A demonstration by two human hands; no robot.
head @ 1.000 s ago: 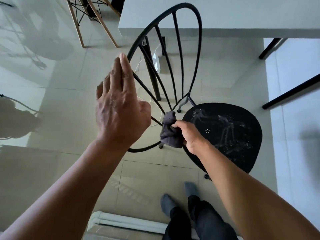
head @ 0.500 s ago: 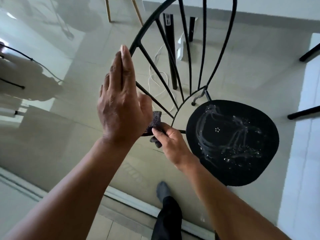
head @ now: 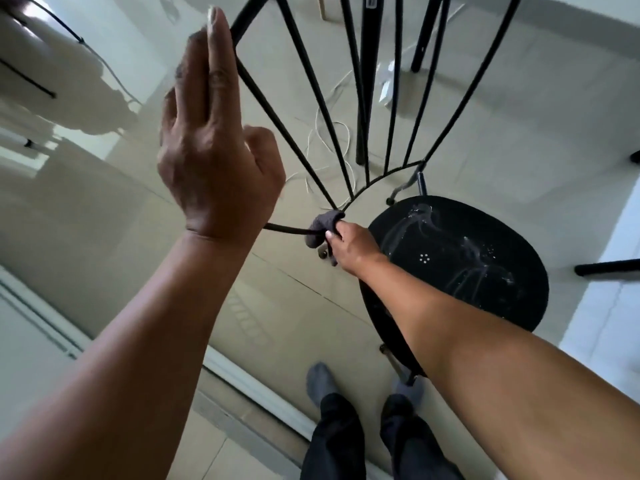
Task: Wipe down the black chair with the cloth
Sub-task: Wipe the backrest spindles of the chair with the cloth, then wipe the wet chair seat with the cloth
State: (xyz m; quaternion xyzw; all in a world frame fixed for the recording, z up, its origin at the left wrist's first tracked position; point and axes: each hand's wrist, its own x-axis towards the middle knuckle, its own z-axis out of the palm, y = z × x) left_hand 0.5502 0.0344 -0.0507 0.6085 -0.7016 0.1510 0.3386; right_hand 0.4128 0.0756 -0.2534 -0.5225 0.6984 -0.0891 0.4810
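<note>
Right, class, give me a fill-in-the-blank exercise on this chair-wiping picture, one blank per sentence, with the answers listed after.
1. The right hand pinches a grey ____ against the chair frame.
2. The left hand is raised with its fingers ____.
3. Wet streaks show on the black ____ of the chair.
4. A white ____ lies looped on the floor tiles behind the spindles.

Answers: cloth; straight; seat; cable
</note>
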